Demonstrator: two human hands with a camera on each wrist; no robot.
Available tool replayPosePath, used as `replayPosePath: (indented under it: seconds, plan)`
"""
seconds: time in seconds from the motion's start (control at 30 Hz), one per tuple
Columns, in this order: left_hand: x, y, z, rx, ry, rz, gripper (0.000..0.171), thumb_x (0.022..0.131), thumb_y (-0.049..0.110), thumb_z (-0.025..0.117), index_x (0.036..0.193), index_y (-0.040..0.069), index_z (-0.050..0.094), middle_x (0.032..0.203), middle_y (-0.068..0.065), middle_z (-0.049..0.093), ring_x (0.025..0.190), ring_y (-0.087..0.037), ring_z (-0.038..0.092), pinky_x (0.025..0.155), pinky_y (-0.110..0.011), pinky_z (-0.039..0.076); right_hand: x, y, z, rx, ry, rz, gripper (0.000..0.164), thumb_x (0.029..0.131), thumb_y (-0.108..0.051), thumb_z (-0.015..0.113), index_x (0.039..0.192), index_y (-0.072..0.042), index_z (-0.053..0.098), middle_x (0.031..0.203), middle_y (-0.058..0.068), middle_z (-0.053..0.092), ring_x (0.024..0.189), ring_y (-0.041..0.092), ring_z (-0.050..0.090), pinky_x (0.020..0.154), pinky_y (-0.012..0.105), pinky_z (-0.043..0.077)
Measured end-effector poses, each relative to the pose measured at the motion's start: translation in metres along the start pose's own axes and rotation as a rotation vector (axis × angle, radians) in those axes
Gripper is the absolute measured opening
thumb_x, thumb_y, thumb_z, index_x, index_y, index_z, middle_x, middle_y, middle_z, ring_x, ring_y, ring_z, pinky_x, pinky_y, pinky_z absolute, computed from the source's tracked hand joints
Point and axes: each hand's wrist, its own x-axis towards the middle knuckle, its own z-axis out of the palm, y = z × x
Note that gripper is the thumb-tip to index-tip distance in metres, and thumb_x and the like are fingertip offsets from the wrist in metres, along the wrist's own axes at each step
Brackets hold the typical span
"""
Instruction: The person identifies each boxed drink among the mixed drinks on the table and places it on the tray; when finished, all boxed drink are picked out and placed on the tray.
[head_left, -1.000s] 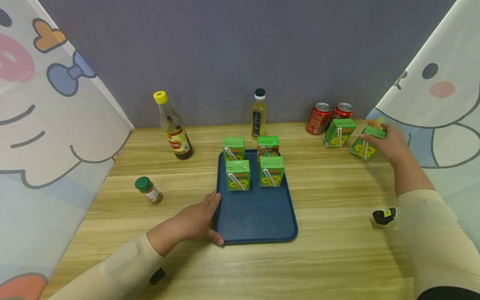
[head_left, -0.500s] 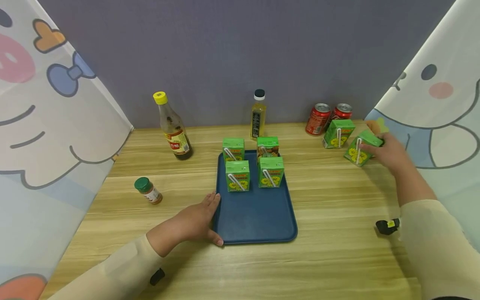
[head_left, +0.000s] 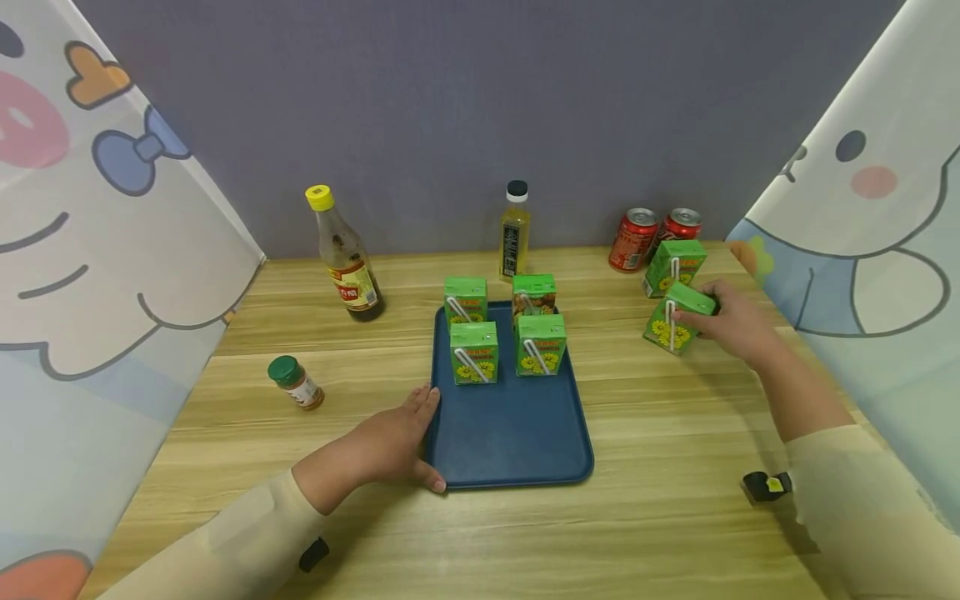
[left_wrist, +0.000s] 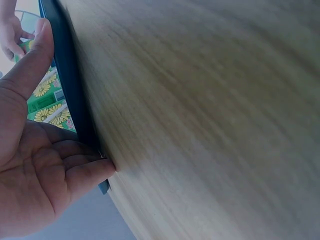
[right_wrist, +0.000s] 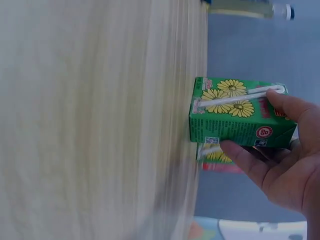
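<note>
My right hand (head_left: 738, 323) grips a green drink carton (head_left: 672, 323) with yellow flowers and a white straw on its front. The right wrist view shows this carton (right_wrist: 235, 112) tilted, thumb and fingers on its opposite sides. Behind it stands a similar carton (head_left: 677, 260). My left hand (head_left: 386, 442) rests with extended fingers against the left edge of a dark blue tray (head_left: 517, 442); in the left wrist view, fingers touch the tray's rim (left_wrist: 75, 90). Toward the tray's far end stand several cartons in two columns, including a front-left carton (head_left: 475, 358) and a front-right carton (head_left: 542, 350).
Two red cans (head_left: 633, 242) stand at the back right. An oil bottle (head_left: 514, 233) is behind the tray. To the left are a yellow-capped sauce bottle (head_left: 349, 267) and a green-lidded spice jar (head_left: 298, 383). A grey panel (head_left: 420, 125) closes the back.
My right hand has carried the carton leftward and nearer, from the table's right side to in front of the other carton. The left hand and tray have stayed put.
</note>
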Motion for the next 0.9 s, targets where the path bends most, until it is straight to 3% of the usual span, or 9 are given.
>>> replayPosePath:
  seconds: [0.2,0.5,0.7,0.9]
  plan:
    - [0.000,0.000,0.000,0.004,-0.007,-0.004,0.128,0.066,0.062,0.081,0.156,0.000,0.016,0.163,-0.019,0.011,0.151,-0.031,0.015,0.115,-0.047,0.031,-0.010,-0.028,0.009,-0.046,-0.032,-0.026,0.071,0.088,-0.054,0.066,0.128,0.002,0.048,0.119,0.020,0.057,0.092,0.024,0.061,0.072,0.035,0.055]
    - [0.000,0.000,0.000,0.012,-0.006,0.003,0.127,0.066,0.063,0.081,0.156,0.000,0.016,0.163,-0.020,0.012,0.151,-0.031,0.016,0.115,-0.047,0.031,-0.036,-0.081,0.019,-0.109,-0.057,-0.192,0.051,0.089,-0.043,0.071,0.119,-0.006,0.053,0.108,0.013,0.061,0.091,0.025,0.054,0.068,0.031,0.045]
    - [0.000,0.000,-0.001,0.013,-0.008,0.003,0.127,0.066,0.063,0.080,0.156,0.000,0.016,0.163,-0.019,0.012,0.151,-0.030,0.016,0.115,-0.047,0.031,-0.056,-0.107,0.034,-0.054,-0.136,-0.306,0.038,0.089,-0.033,0.074,0.113,-0.012,0.054,0.099,0.006,0.063,0.085,0.020,0.057,0.066,0.028,0.051]
    - [0.000,0.001,-0.001,0.004,-0.012,-0.004,0.128,0.066,0.062,0.081,0.156,0.000,0.016,0.163,-0.019,0.011,0.151,-0.030,0.015,0.115,-0.047,0.032,-0.067,-0.123,0.054,0.022,-0.240,-0.329,0.038,0.086,-0.039,0.075,0.111,-0.019,0.055,0.099,0.001,0.061,0.086,0.019,0.059,0.072,0.031,0.054]
